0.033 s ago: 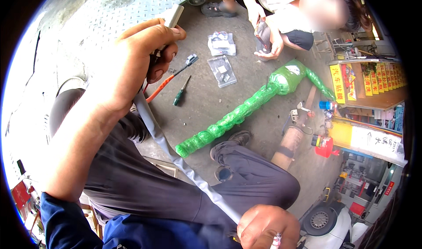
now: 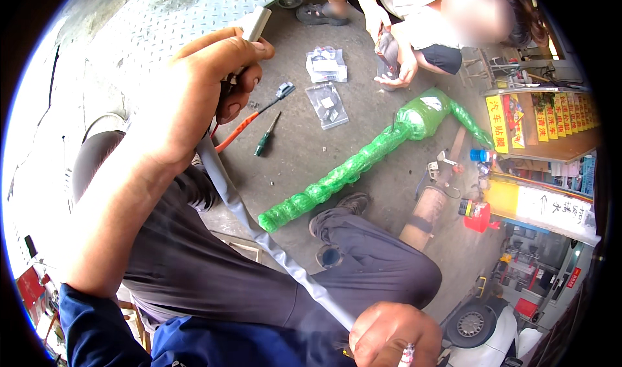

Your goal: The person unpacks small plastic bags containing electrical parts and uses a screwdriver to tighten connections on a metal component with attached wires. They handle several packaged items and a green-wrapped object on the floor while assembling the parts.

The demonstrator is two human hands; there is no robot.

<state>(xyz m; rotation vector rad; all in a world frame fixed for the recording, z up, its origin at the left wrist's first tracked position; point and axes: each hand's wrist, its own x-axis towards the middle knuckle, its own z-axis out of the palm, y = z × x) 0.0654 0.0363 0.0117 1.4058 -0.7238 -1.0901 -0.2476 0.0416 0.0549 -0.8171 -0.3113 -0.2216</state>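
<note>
Left hand point(image 2: 214, 75), upper left of the frame: fingers curled firmly, a pale grey bar-like piece point(image 2: 257, 24) gripped at the thumb and protruding above the knuckles. Right hand point(image 2: 395, 334), bottom edge right of centre: clenched on the lower visible end of a long grey sleeve point(image 2: 282, 255), with a cigarette point(image 2: 407, 354) between the fingers. The sleeve runs diagonally between both hands, from just below the left one down across the trousers point(image 2: 214, 257); whether its upper end is gripped cannot be told, the palm being hidden. An orange cable point(image 2: 236, 132) with a grey connector point(image 2: 285, 91) extends to the right of the left hand.

On the floor point(image 2: 291, 153): a green-handled screwdriver point(image 2: 263, 142) near the cable, two clear plastic bags point(image 2: 328, 104) at upper centre, and a long green-wrapped bundle point(image 2: 337, 172) right of the sleeve. Upper right: a co-worker's hands point(image 2: 405, 69) hold a dark object point(image 2: 387, 52)
</note>
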